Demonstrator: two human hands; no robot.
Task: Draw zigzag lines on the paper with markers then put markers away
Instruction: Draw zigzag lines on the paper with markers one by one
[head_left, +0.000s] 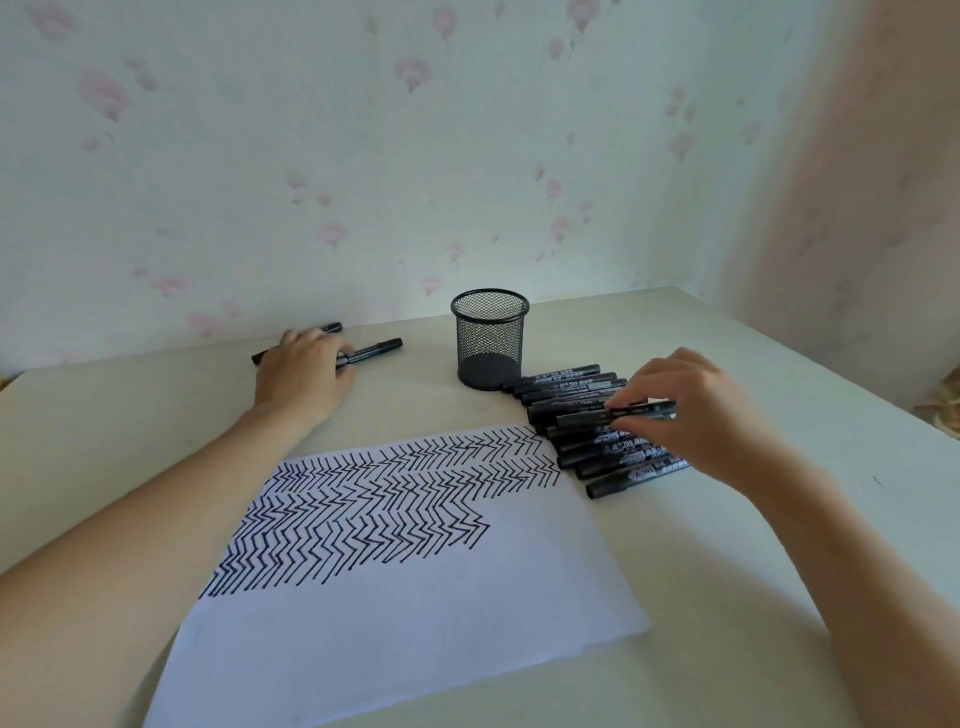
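Note:
A white sheet of paper lies in front of me, its upper left half filled with black zigzag lines. A row of several black markers lies side by side right of the paper's top corner. My right hand pinches one marker lifted slightly above that row. My left hand rests palm down on two black markers at the back left of the table. A black mesh pen cup stands upright between my hands and looks empty.
The pale table meets a flowered wall at the back and another wall on the right. Its right edge runs diagonally past my right hand.

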